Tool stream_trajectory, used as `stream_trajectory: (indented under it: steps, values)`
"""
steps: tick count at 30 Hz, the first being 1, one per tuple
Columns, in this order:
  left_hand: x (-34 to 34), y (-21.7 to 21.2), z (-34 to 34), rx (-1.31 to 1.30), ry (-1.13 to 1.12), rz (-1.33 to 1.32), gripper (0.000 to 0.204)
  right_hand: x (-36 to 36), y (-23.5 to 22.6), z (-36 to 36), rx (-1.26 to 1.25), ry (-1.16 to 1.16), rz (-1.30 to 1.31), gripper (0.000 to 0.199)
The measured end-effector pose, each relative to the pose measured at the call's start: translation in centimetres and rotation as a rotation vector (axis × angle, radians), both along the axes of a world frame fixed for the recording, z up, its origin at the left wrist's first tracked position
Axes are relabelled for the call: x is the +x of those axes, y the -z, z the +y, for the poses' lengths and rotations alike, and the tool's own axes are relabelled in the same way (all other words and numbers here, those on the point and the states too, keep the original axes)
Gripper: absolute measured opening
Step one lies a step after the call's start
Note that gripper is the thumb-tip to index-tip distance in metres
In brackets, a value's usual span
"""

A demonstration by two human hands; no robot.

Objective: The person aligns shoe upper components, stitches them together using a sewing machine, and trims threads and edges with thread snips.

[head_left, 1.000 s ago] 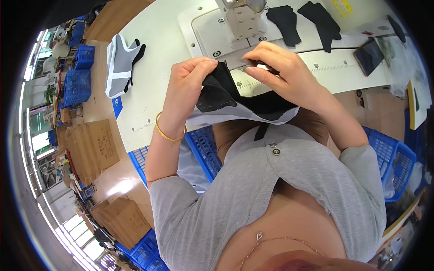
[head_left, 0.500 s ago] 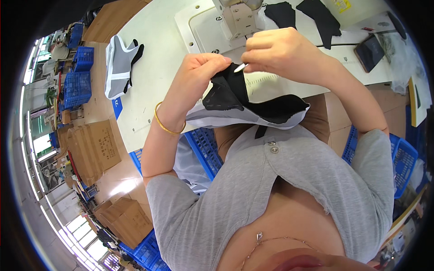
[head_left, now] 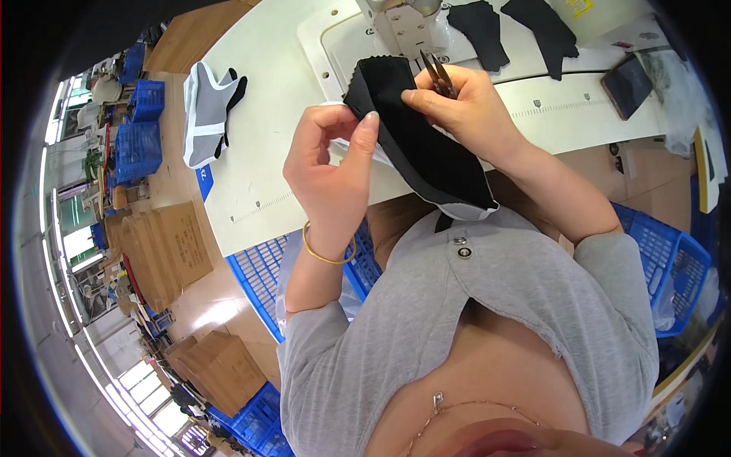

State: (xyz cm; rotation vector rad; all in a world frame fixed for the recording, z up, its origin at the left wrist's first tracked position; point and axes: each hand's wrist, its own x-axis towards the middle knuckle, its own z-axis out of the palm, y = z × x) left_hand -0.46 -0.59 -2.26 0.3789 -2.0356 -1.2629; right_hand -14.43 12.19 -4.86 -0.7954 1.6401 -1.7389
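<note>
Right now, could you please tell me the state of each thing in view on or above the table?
Black fabric: held up
Left hand: pinching the black fabric's edge
Dark snips: tips apart
Right hand: gripping the dark snips
Grey-and-white piece: lying on the table
Phone: screen dark
Sewing machine: partly visible; cannot tell if running

Your head camera, left of a side-by-side pair, looks steeply down over your shirt (head_left: 487, 305). Your left hand (head_left: 333, 164) and right hand (head_left: 472, 114) sit close, above mid-frame; the bench (head_left: 266, 145) spans the top. The upright, unmirrored fisheye view bends edges toward its dark rim and includes floor (head_left: 221, 289) at left.
</note>
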Motion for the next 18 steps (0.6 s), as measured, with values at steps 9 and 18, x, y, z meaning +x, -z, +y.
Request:
stream_trajectory:
  steps: [9, 18]
  values:
    - [-0.6, 0.2, -1.9, 0.479, 0.031, 0.056, 0.019, 0.3, -1.0, 0.0, -0.282, 0.209, 0.968, 0.026]
    - [-0.9, 0.3, -1.1, 0.405, 0.178, -0.007, 0.017, -1.1, -0.2, -2.2, -0.212, 0.169, 0.925, 0.024]
